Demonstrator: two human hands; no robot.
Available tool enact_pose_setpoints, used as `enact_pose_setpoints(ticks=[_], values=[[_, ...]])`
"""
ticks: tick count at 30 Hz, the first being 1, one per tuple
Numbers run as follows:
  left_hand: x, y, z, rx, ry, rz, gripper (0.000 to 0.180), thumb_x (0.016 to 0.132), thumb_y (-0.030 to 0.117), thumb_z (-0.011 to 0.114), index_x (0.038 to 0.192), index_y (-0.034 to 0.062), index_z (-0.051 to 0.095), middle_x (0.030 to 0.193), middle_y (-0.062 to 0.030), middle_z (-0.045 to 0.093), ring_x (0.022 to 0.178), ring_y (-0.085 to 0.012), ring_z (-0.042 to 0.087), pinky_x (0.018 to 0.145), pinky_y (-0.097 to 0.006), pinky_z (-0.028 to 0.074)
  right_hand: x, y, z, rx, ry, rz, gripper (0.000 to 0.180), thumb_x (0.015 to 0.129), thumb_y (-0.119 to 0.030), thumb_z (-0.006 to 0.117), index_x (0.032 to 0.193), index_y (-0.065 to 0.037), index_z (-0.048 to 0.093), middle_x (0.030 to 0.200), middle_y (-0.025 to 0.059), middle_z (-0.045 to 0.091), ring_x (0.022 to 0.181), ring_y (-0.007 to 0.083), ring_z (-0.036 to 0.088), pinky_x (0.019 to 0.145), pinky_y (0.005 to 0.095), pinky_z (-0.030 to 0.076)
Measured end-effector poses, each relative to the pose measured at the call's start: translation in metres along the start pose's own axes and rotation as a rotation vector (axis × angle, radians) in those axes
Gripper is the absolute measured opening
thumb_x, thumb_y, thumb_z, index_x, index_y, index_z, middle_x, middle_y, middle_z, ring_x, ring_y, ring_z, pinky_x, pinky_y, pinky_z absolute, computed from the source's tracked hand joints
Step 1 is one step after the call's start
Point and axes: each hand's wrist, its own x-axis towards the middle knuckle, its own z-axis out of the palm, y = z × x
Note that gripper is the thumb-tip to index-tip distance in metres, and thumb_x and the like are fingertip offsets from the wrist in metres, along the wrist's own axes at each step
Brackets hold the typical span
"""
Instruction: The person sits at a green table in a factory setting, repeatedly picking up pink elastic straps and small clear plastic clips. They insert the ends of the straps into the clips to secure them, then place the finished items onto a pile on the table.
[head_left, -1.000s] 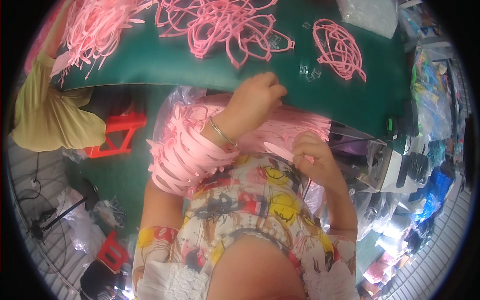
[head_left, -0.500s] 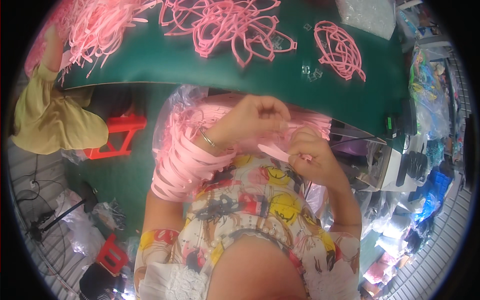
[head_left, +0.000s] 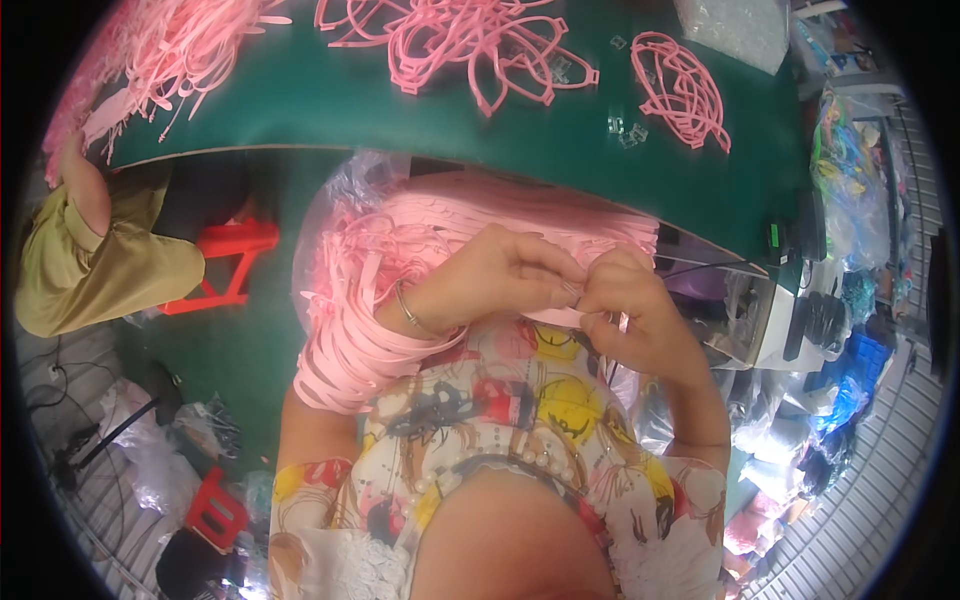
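My left hand (head_left: 505, 275) and my right hand (head_left: 632, 310) meet in front of my body, fingertips almost touching. Between them runs a flat pink strap (head_left: 552, 317). The right hand pinches it between thumb and fingers. The left fingers are closed at the strap's other part, where the detail is too small to make out. Many looped pink straps (head_left: 350, 355) hang around my left forearm, below a bracelet (head_left: 407, 308). Just beyond my hands lies a large heap of pink straps (head_left: 500, 210), partly in a clear plastic bag (head_left: 362, 185).
On the green table (head_left: 300, 110) lie tangled pink strap loops (head_left: 470, 50), a smaller bundle (head_left: 680, 95) and small clear plastic clips (head_left: 632, 134). At the left a co-worker's arm (head_left: 85, 190) reaches to more pink strips (head_left: 190, 60), beside a red stool (head_left: 235, 265).
My hands have come together, the left moving lower and closing in on the strap. The co-worker's arm at the left has come down and bent.
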Motion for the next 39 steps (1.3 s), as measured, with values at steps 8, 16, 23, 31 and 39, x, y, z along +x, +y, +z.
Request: enact_pose_setpoints(ticks=[8,16,23,31,39], values=[[0.002,-0.016,-0.004,0.201,0.041,0.24,0.015,0.081,0.002,0.066,0.096,0.0003,0.069,0.081,-0.0027,0.065,0.075,-0.0079,0.058,0.067,-0.024,0.048,0.002,-0.007,0.002,-0.082,0.009,-0.017,0.005,0.067,-0.009,0.063,0.071,-0.007,0.062,0.066,0.0017,0.048,0.079,0.0211,0.049,0.089,0.0393,0.03],[-0.002,-0.013,-0.002,0.57,0.043,0.424,0.015,0.076,0.002,0.066,0.091,0.0016,0.069,0.081,-0.0133,0.066,0.073,-0.0237,0.063,0.068,-0.031,0.05,0.0,-0.006,0.001,-0.131,0.012,-0.009,0.002,0.068,-0.008,0.062,0.068,-0.008,0.06,0.065,0.0021,0.046,0.077,0.0213,0.049,0.089,0.0408,0.03],[-0.004,-0.007,0.003,0.704,0.015,0.456,0.015,0.078,0.002,0.065,0.092,0.0019,0.066,0.082,-0.0128,0.067,0.075,-0.0252,0.065,0.067,-0.032,0.051,0.001,-0.003,0.001,-0.125,-0.001,0.004,0.002,0.068,-0.008,0.061,0.067,-0.007,0.059,0.063,0.0027,0.047,0.076,0.0217,0.049,0.086,0.0398,0.031],[-0.006,-0.003,0.01,0.658,0.058,0.416,0.018,0.076,-0.002,0.067,0.094,-0.0001,0.062,0.079,-0.0119,0.065,0.075,-0.0218,0.067,0.066,-0.03,0.052,0.003,-0.001,0.002,-0.114,0.013,-0.018,0.003,0.065,-0.008,0.061,0.066,-0.007,0.059,0.063,0.0028,0.047,0.074,0.0218,0.05,0.083,0.0385,0.032],[-0.016,-0.015,0.02,1.11,0.008,0.783,0.039,0.059,0.004,0.07,0.097,0.0031,0.061,0.078,-0.0108,0.059,0.071,-0.028,0.06,0.06,-0.036,0.05,0.007,0.022,0.005,0.116,-0.111,0.075,0.002,0.064,-0.007,0.058,0.065,-0.005,0.059,0.064,0.004,0.049,0.071,0.0213,0.047,0.07,0.0347,0.037]])
